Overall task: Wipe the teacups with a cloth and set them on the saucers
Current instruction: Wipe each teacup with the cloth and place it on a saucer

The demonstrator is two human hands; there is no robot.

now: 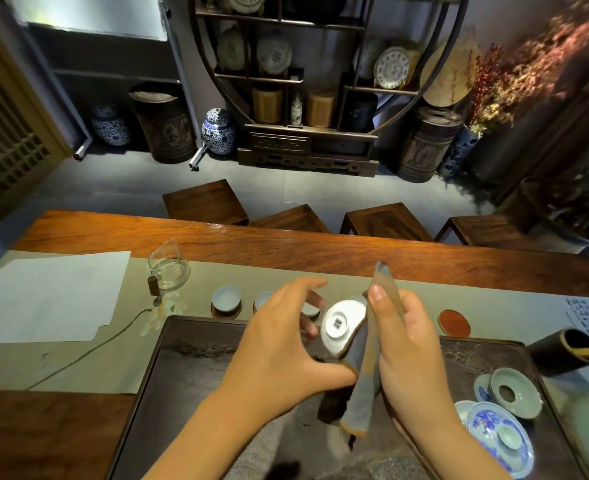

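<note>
A pale teacup (pixel 342 324) is held in the air above the dark tea tray (pixel 189 375), its foot turned toward me. A grey-blue cloth (pixel 365 368) wraps its right side and hangs down. My right hand (pixel 407 348) grips cup and cloth, thumb on top. My left hand (pixel 279 344) is just left of the cup, its thumb at the lower rim against the cloth and its fingers spread. Behind the tray, one teacup (pixel 226 298) sits on a saucer, a second teacup (pixel 262 299) is partly hidden by my left hand, and a red saucer (pixel 454 322) lies bare.
A glass pitcher (pixel 169 268) and white paper sheets (pixel 50 296) lie at the left on the table runner. Blue-and-white lidded bowls (pixel 500 434) and a celadon strainer (pixel 514 393) sit at the tray's right. A dark kettle spout (pixel 556 351) juts in from the right. Wooden stools stand beyond the table.
</note>
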